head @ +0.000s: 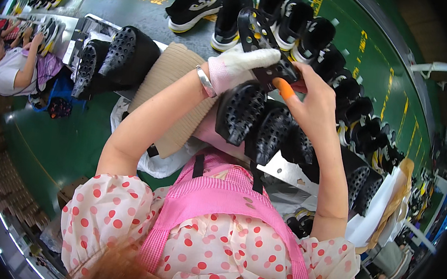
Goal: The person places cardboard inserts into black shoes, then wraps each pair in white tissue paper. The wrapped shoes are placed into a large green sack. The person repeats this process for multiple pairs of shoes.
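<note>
Both of my hands hold a black perforated insole-shaped piece (pixel 260 34) above the work surface. My left hand (pixel 243 62), in a white knit glove with a pink cuff, lies along its near side with the thumb over it. My right hand (pixel 308 93), with an orange cot on one fingertip, grips its near end. Just below my hands stand several black pieces with studded, hole-covered faces, among them one upright piece (pixel 240 111) and one beside it (pixel 274 134). A ribbed beige pad (pixel 175 94) lies under my left forearm.
Black sneakers with white and yellow soles (pixel 197 10) stand in a long curved row beyond my hands and to the right. More black studded pieces (pixel 120 57) stand at the left. A co-worker (pixel 16 67) sits at the far left. White sheets (pixel 373 214) hang at the right.
</note>
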The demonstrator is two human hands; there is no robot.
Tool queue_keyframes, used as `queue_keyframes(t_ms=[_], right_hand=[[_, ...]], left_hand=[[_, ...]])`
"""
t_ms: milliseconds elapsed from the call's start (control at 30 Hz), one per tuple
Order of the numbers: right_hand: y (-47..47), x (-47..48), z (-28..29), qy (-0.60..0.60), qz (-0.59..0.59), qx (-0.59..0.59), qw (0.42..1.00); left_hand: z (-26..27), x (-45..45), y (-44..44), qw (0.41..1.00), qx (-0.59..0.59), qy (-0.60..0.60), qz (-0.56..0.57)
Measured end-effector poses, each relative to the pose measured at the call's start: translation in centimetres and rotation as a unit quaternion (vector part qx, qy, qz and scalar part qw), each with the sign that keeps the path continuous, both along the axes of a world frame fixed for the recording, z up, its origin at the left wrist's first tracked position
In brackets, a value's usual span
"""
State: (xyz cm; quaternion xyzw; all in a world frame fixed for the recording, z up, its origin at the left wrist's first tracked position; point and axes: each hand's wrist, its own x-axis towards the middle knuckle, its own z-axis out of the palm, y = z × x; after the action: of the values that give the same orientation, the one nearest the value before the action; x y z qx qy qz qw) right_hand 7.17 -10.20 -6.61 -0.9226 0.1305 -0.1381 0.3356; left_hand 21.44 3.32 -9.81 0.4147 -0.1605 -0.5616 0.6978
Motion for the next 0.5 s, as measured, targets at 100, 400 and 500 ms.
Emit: queue_keyframes(t_ms=[100,400,500], right_hand=[[1.3,4.8,-0.2,0.085,0.033,0.008,0.996],[-0.2,14.5,-5.1,0.216,0.023,0.059,0.974],[-3.0,17.3,-6.1,0.341,0.012,0.146,0.929]], left_hand=[[-2.4,2.7,1.6,0.996,-0.003,-0.010,0.089],[-11.7,12.8,4.1,0.723,0.131,-0.678,0.001],[-13.3,14.4,2.0,0.651,0.223,-0.723,-0.058]])
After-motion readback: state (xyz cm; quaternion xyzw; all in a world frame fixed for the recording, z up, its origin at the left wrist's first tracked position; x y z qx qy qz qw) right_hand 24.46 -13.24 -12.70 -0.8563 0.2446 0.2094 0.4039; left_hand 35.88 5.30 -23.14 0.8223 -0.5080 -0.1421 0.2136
